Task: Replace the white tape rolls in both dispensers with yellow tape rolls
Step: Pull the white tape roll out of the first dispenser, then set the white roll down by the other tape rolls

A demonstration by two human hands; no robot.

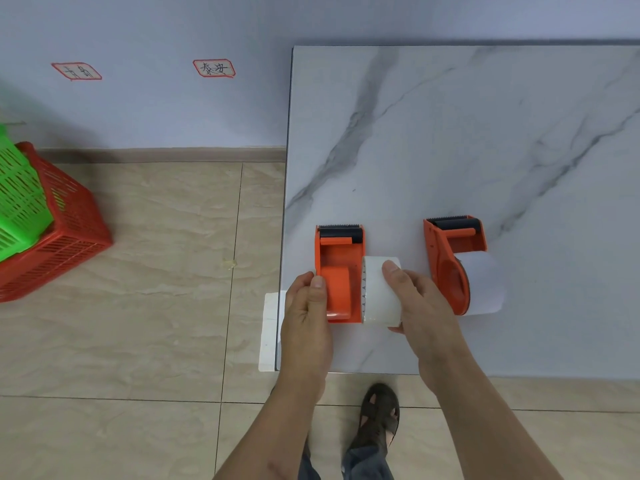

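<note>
Two orange tape dispensers lie on the marble table [450,133] near its front left corner. My left hand [306,306] grips the left dispenser [337,268] by its left side. Its orange hub is bare. A white tape roll [379,292] sits just right of that hub, off it, and my right hand [420,303] grips the roll with the thumb on top. The right dispenser [450,258] stands beside my right hand with a white tape roll [483,285] still mounted on it. No yellow roll is in view.
On the tiled floor at far left stands a red basket [65,244] with a green basket [17,199] inside. A white block [272,330] sticks out under the table's left edge. My sandalled foot [379,417] is below the table's front edge.
</note>
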